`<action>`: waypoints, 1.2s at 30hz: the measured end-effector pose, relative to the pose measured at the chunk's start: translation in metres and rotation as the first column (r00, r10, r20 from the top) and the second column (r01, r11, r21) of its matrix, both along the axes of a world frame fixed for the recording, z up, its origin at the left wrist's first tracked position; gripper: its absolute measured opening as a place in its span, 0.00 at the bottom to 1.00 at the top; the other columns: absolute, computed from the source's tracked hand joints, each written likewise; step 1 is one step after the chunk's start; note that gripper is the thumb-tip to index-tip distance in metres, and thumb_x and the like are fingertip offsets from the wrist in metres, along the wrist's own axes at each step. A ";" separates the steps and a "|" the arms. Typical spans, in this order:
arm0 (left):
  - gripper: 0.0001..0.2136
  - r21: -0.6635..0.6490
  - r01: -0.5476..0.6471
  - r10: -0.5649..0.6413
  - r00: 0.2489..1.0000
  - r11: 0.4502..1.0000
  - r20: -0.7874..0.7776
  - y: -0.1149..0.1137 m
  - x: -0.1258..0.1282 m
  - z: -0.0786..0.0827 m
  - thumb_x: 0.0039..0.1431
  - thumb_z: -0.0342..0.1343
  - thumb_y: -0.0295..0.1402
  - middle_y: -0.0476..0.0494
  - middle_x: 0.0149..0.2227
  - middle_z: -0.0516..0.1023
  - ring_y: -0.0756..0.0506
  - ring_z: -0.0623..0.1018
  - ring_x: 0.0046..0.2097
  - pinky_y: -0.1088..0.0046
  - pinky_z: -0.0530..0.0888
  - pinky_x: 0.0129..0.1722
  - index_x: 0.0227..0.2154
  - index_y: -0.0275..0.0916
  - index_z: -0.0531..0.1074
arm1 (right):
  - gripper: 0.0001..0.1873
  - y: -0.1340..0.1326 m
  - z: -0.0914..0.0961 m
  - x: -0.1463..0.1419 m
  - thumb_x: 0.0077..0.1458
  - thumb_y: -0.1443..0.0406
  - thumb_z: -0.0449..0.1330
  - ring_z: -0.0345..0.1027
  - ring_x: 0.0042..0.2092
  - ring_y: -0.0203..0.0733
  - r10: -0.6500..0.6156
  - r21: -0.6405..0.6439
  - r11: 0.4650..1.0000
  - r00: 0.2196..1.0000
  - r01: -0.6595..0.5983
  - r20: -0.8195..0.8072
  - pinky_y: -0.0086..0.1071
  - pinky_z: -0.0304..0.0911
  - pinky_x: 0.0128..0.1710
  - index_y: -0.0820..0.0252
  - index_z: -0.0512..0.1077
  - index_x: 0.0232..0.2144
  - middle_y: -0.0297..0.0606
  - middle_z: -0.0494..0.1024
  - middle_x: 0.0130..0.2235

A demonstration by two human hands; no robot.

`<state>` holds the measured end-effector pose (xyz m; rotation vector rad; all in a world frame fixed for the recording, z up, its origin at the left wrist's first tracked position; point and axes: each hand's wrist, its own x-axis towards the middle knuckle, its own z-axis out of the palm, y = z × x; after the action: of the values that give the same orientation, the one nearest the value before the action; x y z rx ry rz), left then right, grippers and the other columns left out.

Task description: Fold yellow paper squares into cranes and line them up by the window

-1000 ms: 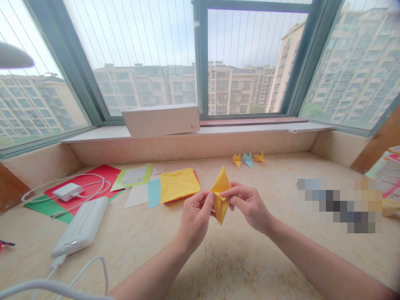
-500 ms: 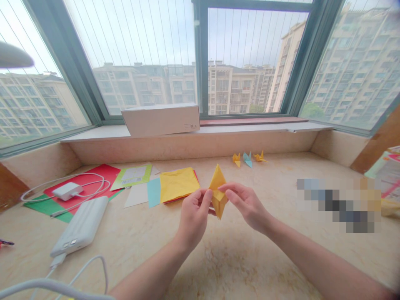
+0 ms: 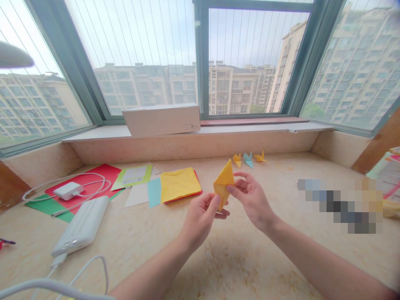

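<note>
Between my hands, above the stone counter, is a yellow folded paper (image 3: 224,179) shaped like a narrow diamond, its upper tip leaning right. My left hand (image 3: 204,214) pinches its lower end, thumb in front and fingers behind. My right hand (image 3: 251,196) grips its right edge at mid-height between thumb and fingers. Behind them, near the back wall, stand three small folded paper cranes: a yellow crane (image 3: 237,159), a light blue crane (image 3: 248,159) and another yellow crane (image 3: 260,157).
Left of my hands lies a stack of yellow paper (image 3: 179,183) over red sheets, beside blue and white sheets. Farther left are a white power bank (image 3: 83,225), a charger (image 3: 68,190) with cables and red paper (image 3: 103,173). A white box (image 3: 162,120) sits on the windowsill.
The folded paper has tilted to the right and turned. My right hand, whose fingers were at the paper's middle, now grips its right edge; my left hand has moved slightly right and down.
</note>
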<state>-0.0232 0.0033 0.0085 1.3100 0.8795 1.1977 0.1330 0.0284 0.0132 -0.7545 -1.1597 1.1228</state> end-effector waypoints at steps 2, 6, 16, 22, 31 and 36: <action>0.19 -0.017 0.018 -0.018 1.000 1.000 -0.006 0.000 0.001 -0.002 0.60 0.57 0.47 0.38 0.35 0.81 0.45 0.82 0.30 0.67 0.80 0.32 0.37 0.31 0.74 | 0.23 -0.001 0.001 0.001 0.46 0.59 0.72 0.76 0.36 0.41 0.014 -0.036 0.999 1.000 -0.014 0.002 0.36 0.67 0.42 0.53 0.70 0.44 0.32 0.81 0.31; 0.17 0.011 -0.031 0.031 0.999 0.999 -0.039 0.002 0.000 -0.005 0.60 0.58 0.44 0.38 0.33 0.81 0.47 0.81 0.28 0.71 0.78 0.30 0.35 0.31 0.74 | 0.20 -0.003 0.002 0.002 0.52 0.56 0.68 0.76 0.40 0.44 0.160 -0.090 0.984 0.985 -0.154 0.068 0.39 0.67 0.45 0.57 0.75 0.45 0.38 0.83 0.37; 0.17 -0.025 0.039 -0.041 0.996 0.999 -0.077 -0.003 0.007 -0.008 0.60 0.57 0.45 0.40 0.31 0.81 0.47 0.81 0.26 0.73 0.77 0.26 0.33 0.33 0.71 | 0.17 -0.002 -0.001 0.001 0.50 0.54 0.68 0.74 0.36 0.42 0.064 -0.106 0.993 0.992 -0.053 0.110 0.34 0.66 0.39 0.62 0.78 0.34 0.40 0.82 0.34; 0.14 -0.016 0.002 -0.003 0.996 1.000 -0.091 -0.002 0.003 -0.005 0.61 0.56 0.42 0.39 0.31 0.81 0.47 0.80 0.26 0.72 0.76 0.27 0.33 0.32 0.72 | 0.16 -0.004 0.000 0.002 0.52 0.55 0.67 0.74 0.37 0.41 0.110 -0.095 0.990 0.991 -0.102 0.082 0.33 0.65 0.41 0.61 0.78 0.37 0.39 0.82 0.35; 0.16 -0.014 0.085 -0.086 0.988 0.996 -0.125 -0.004 0.007 -0.010 0.60 0.57 0.45 0.42 0.27 0.79 0.48 0.79 0.24 0.75 0.74 0.25 0.29 0.34 0.70 | 0.20 -0.004 -0.004 0.001 0.50 0.51 0.67 0.68 0.30 0.38 0.161 -0.151 0.978 0.980 -0.142 0.117 0.34 0.63 0.33 0.64 0.80 0.31 0.38 0.79 0.29; 0.19 -0.086 0.074 -0.080 0.994 0.994 -0.068 -0.001 0.008 -0.014 0.60 0.54 0.49 0.48 0.19 0.75 0.48 0.77 0.20 0.76 0.72 0.21 0.31 0.35 0.69 | 0.22 -0.008 -0.006 -0.005 0.52 0.48 0.64 0.66 0.27 0.39 0.194 -0.121 0.976 0.973 -0.179 0.127 0.34 0.62 0.29 0.63 0.80 0.31 0.36 0.75 0.25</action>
<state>-0.0155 0.0025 -0.0056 1.3141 0.9125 1.0488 0.1281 0.0204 0.0068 -0.8303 -1.3155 1.3160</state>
